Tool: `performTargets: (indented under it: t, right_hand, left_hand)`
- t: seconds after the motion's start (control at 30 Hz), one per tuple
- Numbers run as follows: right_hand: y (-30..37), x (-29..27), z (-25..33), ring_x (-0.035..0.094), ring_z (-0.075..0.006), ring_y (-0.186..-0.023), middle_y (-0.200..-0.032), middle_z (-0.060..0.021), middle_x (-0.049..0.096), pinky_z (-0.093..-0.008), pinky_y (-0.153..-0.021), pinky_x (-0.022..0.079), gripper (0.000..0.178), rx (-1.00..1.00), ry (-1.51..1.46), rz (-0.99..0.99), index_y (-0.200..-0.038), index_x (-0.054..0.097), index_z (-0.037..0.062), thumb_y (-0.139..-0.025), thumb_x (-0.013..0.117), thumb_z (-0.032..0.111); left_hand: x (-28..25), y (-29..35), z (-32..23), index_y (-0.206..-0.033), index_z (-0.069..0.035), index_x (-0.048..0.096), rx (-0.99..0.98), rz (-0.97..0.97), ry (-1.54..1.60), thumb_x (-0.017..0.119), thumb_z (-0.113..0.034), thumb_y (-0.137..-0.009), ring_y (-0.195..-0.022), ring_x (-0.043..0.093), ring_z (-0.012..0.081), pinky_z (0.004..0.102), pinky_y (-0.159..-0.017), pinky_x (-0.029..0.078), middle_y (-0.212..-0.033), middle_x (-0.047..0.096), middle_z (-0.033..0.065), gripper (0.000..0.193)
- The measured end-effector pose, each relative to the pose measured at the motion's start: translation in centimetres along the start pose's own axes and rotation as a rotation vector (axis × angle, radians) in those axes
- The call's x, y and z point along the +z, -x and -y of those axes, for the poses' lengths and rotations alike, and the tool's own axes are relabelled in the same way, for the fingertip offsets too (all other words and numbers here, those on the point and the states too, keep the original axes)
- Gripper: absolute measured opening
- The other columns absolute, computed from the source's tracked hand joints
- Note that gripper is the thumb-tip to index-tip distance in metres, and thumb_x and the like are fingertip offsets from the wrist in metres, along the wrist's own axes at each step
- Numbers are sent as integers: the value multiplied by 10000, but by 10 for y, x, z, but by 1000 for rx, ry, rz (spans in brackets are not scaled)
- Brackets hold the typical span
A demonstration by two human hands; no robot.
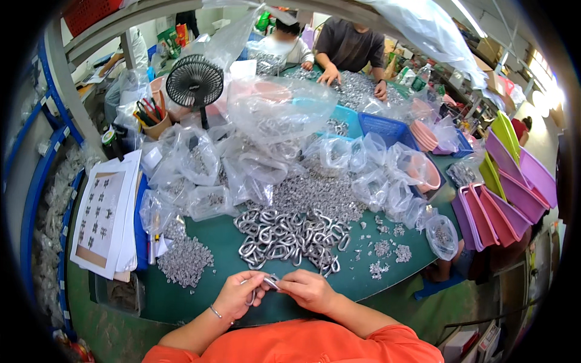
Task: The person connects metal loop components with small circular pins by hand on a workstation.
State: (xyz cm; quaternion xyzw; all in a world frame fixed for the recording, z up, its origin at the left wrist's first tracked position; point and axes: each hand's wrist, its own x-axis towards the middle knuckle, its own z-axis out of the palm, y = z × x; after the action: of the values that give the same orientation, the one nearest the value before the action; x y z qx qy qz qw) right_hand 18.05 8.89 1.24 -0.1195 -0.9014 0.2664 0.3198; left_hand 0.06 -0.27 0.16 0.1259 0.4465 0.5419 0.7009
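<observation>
The green desk (224,238) carries a heap of silver oval metal links (290,237); left of it sits a mound of small grey metal pieces (184,261), right of it little silver clusters (381,248).

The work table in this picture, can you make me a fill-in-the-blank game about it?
1. The left hand and right hand hold a shiny piece made of ____.
2. The bracelet is on the person's ____ wrist.
3. The pile of metal links lies on a work table coloured ____.
4. The desk fan is coloured ____.

Missing words: metal; left; green; black.
</observation>
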Motion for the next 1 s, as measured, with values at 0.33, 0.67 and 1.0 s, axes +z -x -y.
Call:
performTargets:
  t: [0.33, 0.67, 1.0]
  right_hand:
    - [-7, 3, 2, 607, -212, -691, -774, -103, 632, -286, -611, 478, 138, 307, -336, -106, -844, 635, 11, -709, 649, -16]
    - [2, 11, -6, 605, -204, -705, -824, -114, 615, -264, -614, 489, 192, 183, -186, -102, -875, 627, -3, -693, 652, -60]
    - [9, 16, -10, 607, -156, -783, -908, -109, 593, -244, -651, 514, 193, 880, -1025, -157, -1058, 521, -41, -888, 461, 27]
  left_hand:
    - [5, 8, -3, -978, 31, 554, 136, 9, 19, 525, -164, -878, -550, 522, 89, 194, -440, 417, -778, 604, 69, 222]
    - [0, 0, 3, -849, 0, 545, -6, 6, 23, 534, -232, -881, -532, 466, 71, 197, -432, 381, -687, 535, 38, 234]
    - [2, -1, 5, -900, 15, 570, 65, -112, -26, 600, -131, -832, -518, 497, 61, 182, -428, 405, -701, 574, 35, 164]
